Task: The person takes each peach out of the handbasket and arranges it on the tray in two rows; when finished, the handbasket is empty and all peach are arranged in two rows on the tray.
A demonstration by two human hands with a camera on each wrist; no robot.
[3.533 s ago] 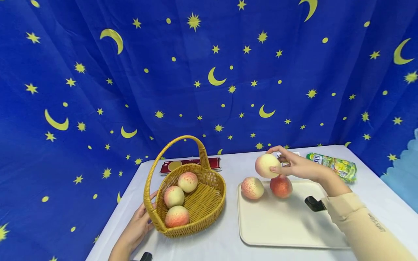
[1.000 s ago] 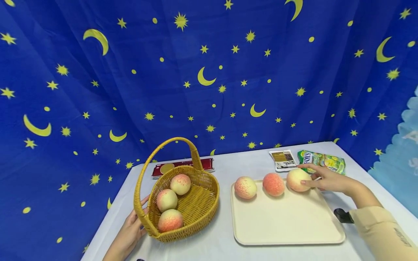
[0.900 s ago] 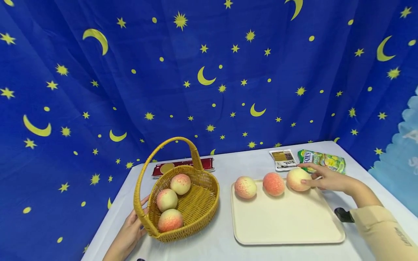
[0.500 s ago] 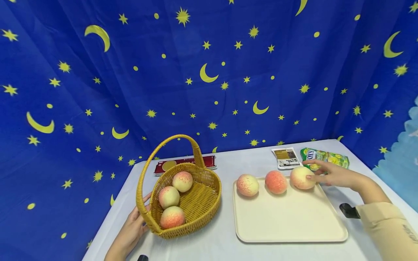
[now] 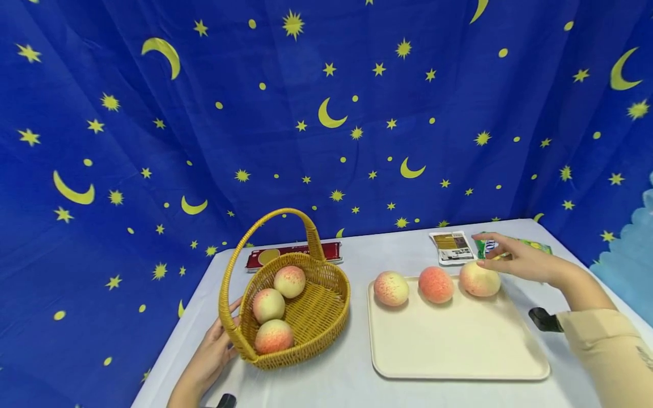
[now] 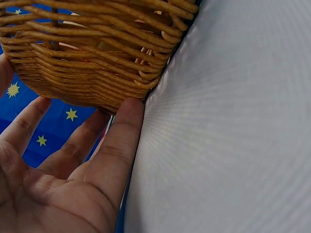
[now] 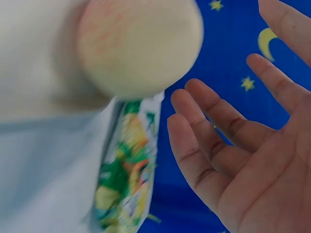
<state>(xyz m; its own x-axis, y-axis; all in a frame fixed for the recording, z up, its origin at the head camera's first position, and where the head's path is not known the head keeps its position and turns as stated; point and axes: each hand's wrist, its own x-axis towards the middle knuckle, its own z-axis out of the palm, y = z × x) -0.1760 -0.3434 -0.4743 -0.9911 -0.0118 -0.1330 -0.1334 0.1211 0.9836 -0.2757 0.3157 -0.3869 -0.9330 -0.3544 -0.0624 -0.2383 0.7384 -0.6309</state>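
In the head view my right hand (image 5: pixel 530 262) hovers just above and right of a pale peach (image 5: pixel 479 280) at the far right corner of the cream tray (image 5: pixel 459 345). The right wrist view shows its fingers spread, with a gap between them and the peach (image 7: pixel 141 46). A speckled peach (image 5: pixel 391 289) and a redder peach (image 5: pixel 436 285) share the tray's far edge. My left hand (image 5: pixel 210 354) rests its extended fingers against the outer left side of a wicker basket (image 5: pixel 321 309). Inside it lie three peaches (image 5: pixel 268 306), grouped on the left.
Behind the basket lies a flat red box (image 5: pixel 331 251). A white and brown packet (image 5: pixel 453 248) and a green candy bag (image 5: pixel 541 246), partly hidden by my right hand, lie beyond the tray. A blue star-patterned curtain (image 5: pixel 275 130) hangs behind the white table (image 5: pixel 347 374).
My right hand carried the pale peach rightward to the tray's far right corner, set it beside the redder one, then let go and rose. The left hand stays at the basket.
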